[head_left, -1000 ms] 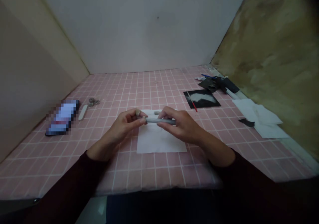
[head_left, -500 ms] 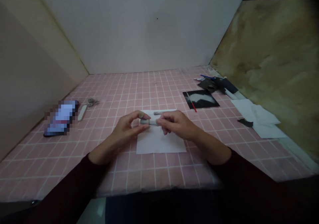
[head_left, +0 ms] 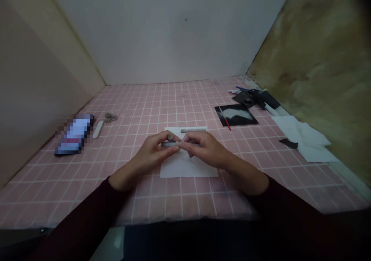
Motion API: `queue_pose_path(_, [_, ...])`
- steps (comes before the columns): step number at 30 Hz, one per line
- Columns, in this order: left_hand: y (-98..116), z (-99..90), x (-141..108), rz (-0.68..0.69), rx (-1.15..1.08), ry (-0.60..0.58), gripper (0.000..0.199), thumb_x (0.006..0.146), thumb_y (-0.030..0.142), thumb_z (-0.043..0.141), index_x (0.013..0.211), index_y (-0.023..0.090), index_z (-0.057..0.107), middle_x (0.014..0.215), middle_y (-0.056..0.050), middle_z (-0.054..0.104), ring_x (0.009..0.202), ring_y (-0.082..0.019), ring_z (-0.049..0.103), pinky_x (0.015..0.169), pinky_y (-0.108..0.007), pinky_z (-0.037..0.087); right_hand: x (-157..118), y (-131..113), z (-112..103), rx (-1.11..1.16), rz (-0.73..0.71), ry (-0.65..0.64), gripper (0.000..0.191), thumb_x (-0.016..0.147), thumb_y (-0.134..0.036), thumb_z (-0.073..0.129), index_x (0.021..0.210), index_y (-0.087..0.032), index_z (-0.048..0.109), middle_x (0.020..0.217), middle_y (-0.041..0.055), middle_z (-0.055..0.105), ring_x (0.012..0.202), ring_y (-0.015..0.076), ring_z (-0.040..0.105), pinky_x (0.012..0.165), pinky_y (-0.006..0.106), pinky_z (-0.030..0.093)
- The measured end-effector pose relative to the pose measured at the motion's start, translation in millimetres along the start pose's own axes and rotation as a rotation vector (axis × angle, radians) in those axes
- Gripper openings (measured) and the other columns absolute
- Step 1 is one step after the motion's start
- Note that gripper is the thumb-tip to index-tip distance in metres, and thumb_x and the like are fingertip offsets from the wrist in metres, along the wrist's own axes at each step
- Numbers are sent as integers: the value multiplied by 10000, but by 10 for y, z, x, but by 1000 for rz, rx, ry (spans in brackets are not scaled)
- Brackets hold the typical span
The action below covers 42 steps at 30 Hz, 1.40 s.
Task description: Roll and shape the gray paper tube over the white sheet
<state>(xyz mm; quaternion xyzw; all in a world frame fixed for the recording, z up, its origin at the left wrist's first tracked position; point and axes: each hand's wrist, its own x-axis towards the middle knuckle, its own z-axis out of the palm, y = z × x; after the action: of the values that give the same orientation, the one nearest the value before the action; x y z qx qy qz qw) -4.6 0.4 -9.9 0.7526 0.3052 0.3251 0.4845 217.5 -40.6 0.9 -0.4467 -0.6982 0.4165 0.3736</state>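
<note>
Over a white sheet of paper (head_left: 189,168), both my hands hold one slim grey stick (head_left: 168,144) level. My left hand (head_left: 156,147) pinches its left part between thumb and fingers. My right hand (head_left: 201,145) is closed on the stick at the middle, its fingertips meeting the left hand's; these fingers hide much of the right part. Just behind the hands, a second grey stick (head_left: 191,130) lies across the far edge of the paper.
Left are a phone (head_left: 75,135), a white flat strip (head_left: 98,129) and small grey rolls (head_left: 108,117). On the right, a red thin stick (head_left: 226,122) lies on a black sheet with white smears (head_left: 240,118). Beyond are dark scraps (head_left: 245,98) and white papers (head_left: 313,137).
My right hand has slid left along the stick, closer to my left hand. The pale section seen between the hands is now mostly covered. The view has shifted slightly.
</note>
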Motion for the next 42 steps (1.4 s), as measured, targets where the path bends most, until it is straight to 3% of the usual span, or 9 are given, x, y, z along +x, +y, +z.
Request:
queue_pose_path(5, [39,29,28,-76,-232,139,175,823,289,739,898,170,635,886,-27,632,817,-146,587,737,-257,464,-35,-44,-35,-114,-75,137,196,902,-349,629,822,-170,634,719,-19,588,656,112,518,620,256,377])
queue_pose_path(9, [42,48,38,-203,-361,27,170,818,273,743,872,162,626,805,-8,617,741,-134,584,675,-247,456,-73,-113,-63,-205,-158,140,132,902,-317,637,919,-185,630,773,-16,605,663,111,511,624,255,377])
queue_pose_path(14, [-1,10,58,-127,-435,153,147,826,251,735,923,173,657,907,-17,661,870,-141,634,877,-289,484,-93,-116,-89,-163,-142,216,152,924,-342,612,929,-191,621,784,-5,615,671,119,523,600,255,381])
queue_pose_path(20, [-43,-18,70,-142,-611,137,198,791,249,772,945,195,660,951,-13,691,854,-135,660,918,-318,512,-83,-83,-47,-245,-156,175,116,919,-295,615,988,-201,618,759,-14,618,661,125,536,624,259,409])
queue_pose_path(26, [-51,-25,79,-162,-657,161,191,776,243,796,920,192,682,911,1,693,807,-112,658,859,-276,526,-73,-57,4,-445,-378,165,199,962,-213,529,1141,-197,617,1084,80,703,951,203,627,857,340,467])
queue_pose_path(31, [-27,5,79,-177,-582,190,145,796,228,773,908,178,696,908,-7,689,813,-116,646,852,-273,514,-86,-16,7,-591,-391,152,231,972,-251,511,1140,-165,645,957,98,699,841,213,613,767,342,468])
queue_pose_path(36, [-30,5,66,-194,-483,174,153,811,232,760,945,167,728,855,-7,688,807,-116,640,824,-261,488,-105,-46,-36,-479,-361,90,197,956,-237,536,1073,-145,666,977,91,714,881,200,633,779,315,456])
queue_pose_path(42, [-25,-28,56,-214,-422,102,141,827,255,750,922,154,725,811,-19,686,791,-126,623,800,-246,464,-119,-114,-79,-364,-217,36,157,916,-223,575,1021,-157,671,739,-9,628,634,115,525,628,251,380])
